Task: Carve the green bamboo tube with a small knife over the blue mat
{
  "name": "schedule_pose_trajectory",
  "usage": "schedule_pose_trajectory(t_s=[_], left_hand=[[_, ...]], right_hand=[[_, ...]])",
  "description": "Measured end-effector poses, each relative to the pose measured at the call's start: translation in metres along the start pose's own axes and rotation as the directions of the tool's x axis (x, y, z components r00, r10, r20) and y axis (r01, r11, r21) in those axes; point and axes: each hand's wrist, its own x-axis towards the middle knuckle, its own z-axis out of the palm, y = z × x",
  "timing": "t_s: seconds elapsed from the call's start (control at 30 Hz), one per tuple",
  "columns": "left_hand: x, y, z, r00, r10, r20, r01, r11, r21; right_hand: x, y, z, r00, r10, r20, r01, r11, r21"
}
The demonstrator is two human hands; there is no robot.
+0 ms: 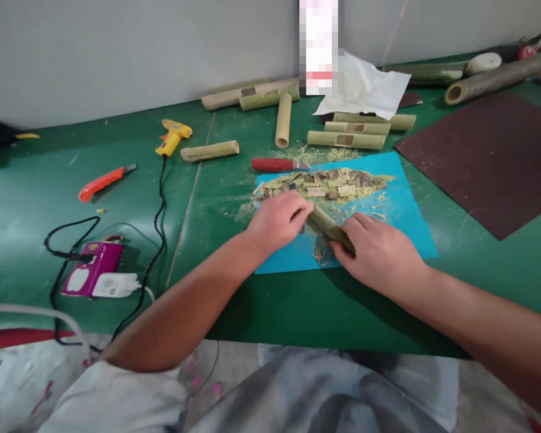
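Note:
A short green bamboo tube lies slanted between my two hands above the blue sheet. My left hand is closed at its far end, with thumb and forefinger pinched there. Around the near end are wrapped the fingers of my right hand. Just beyond my hands, a heap of bamboo chips and shavings spreads across the sheet. A red-handled carving knife rests at the sheet's far left corner, its blade pointing right. The inside of the tube is hidden from me.
Several cut bamboo tubes lie at the back, some with square notches. To the left are a yellow glue gun, an orange utility knife and a purple power strip with cords. A brown board lies right, near white paper.

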Motion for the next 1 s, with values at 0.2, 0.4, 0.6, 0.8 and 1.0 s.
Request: schedule_pose_trajectory(t_s=[0.2, 0.4, 0.6, 0.8, 1.0], left_hand=[[-0.0008, 0.0045, -0.0008, 0.998, 0.009, 0.058, -0.009, 1.000, 0.002], [-0.0001, 0.0061, 0.0009, 0.994, 0.038, 0.104, -0.039, 0.999, 0.004], [0.0003, 0.0060, 0.0002, 0.992, 0.056, 0.114, -0.057, 0.998, 0.007], [-0.0005, 0.0061, -0.0013, 0.997, 0.027, 0.072, -0.029, 0.999, 0.030], [-0.0011, 0.0033, 0.0001, 0.999, 0.009, 0.033, -0.010, 1.000, 0.026]], right_hand=[[0.0009, -0.0010, -0.0009, 1.000, 0.010, 0.023, -0.010, 1.000, 0.009], [0.0001, -0.0016, -0.0005, 0.999, 0.012, 0.032, -0.012, 1.000, 0.011], [-0.0006, -0.0019, -0.0021, 1.000, 0.002, 0.026, -0.003, 1.000, 0.018], [-0.0001, -0.0021, -0.0038, 0.999, 0.007, 0.044, -0.007, 1.000, 0.009], [0.0000, -0.0011, -0.0032, 0.999, -0.002, 0.032, 0.002, 1.000, 0.006]])
